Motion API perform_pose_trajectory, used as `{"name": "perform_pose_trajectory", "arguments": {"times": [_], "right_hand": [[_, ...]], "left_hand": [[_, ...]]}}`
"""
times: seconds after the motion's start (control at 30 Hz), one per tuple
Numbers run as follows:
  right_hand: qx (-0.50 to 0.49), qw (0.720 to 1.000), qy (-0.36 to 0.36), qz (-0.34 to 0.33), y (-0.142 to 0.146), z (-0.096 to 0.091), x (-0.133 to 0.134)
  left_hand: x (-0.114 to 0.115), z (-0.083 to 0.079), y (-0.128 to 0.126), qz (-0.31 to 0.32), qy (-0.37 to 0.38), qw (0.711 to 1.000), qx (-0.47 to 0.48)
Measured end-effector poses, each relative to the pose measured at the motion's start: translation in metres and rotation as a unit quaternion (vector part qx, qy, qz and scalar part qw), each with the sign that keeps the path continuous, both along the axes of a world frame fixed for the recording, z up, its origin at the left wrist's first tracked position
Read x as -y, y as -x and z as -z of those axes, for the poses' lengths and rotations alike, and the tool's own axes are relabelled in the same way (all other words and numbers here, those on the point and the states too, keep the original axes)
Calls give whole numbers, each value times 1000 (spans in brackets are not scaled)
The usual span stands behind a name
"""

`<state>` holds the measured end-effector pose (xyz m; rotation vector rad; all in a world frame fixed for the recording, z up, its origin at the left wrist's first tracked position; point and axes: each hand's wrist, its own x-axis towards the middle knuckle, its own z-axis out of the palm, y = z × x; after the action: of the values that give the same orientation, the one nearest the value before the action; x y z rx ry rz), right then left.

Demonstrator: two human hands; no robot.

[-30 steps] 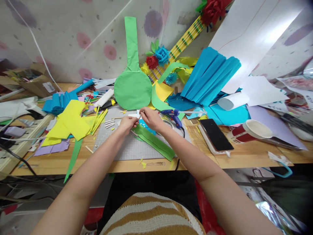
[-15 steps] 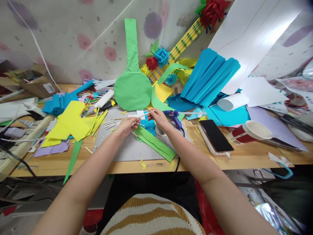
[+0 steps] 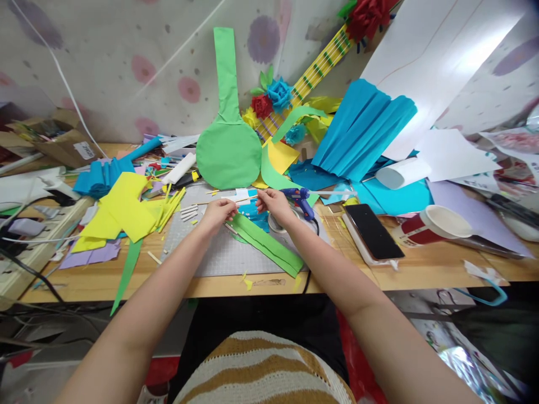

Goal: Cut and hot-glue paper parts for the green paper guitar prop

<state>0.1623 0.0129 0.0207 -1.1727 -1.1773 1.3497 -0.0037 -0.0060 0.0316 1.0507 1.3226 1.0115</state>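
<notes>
A thin wooden stick point(image 3: 246, 198) spans the gap between my two hands, nearly level above the grey cutting mat point(image 3: 202, 264). Its left end is pinched by my left hand point(image 3: 220, 214), its right end by my right hand point(image 3: 274, 205). Folded green paper strips point(image 3: 267, 245) lie slantwise below the hands. Short white sticks point(image 3: 189, 212) sit left of my left hand. Just right of my right hand rests a blue glue gun point(image 3: 300, 201), and a roll of tape point(image 3: 277, 223) is partly hidden under that hand.
A green paper-covered, lute-like shape point(image 3: 229, 151) leans at the back. Yellow paper point(image 3: 126, 207) piles up on the left beside a power strip point(image 3: 46, 247). To the right are a phone point(image 3: 374, 231), a paper cup point(image 3: 433, 225) and pleated blue paper point(image 3: 362, 132).
The stick has gone from slightly slanted to almost level between my hands. My hands have barely moved otherwise, and the view has shifted a little.
</notes>
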Motion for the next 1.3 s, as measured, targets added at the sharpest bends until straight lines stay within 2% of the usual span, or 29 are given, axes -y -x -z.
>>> {"name": "perform_pose_trajectory", "arguments": {"times": [0.1, 0.2, 0.37, 0.53, 0.7, 0.83, 0.93, 1.03, 1.13, 1.3], "right_hand": [[-48, 998, 46, 19, 0, 2, 0], [-88, 993, 69, 26, 2, 4, 0], [-68, 996, 49, 18, 5, 0, 1], [-39, 999, 27, 7, 6, -3, 2], [32, 999, 19, -1, 4, 1, 3], [64, 997, 39, -12, 3, 5, 1], [59, 998, -5, -22, 5, 7, 0], [87, 993, -70, -26, 9, 8, 0], [119, 985, -118, -29, 11, 9, 1], [199, 966, -166, -14, 14, 10, 4]], "left_hand": [[1, 1, -2, 22, -15, 999, -37], [3, 1, -3, 17, -7, 1000, -2], [4, -2, -2, 39, 35, 993, 110], [1, 0, 0, 29, 47, 996, 71], [0, 7, 0, 19, -17, 997, 70], [1, 4, -2, 4, -74, 996, 49], [2, 0, -4, 16, -33, 997, 66], [1, -2, -5, 47, 30, 990, 127], [-1, -1, -6, 44, 72, 978, 189], [-2, 2, -10, 28, 50, 983, 174]]}}
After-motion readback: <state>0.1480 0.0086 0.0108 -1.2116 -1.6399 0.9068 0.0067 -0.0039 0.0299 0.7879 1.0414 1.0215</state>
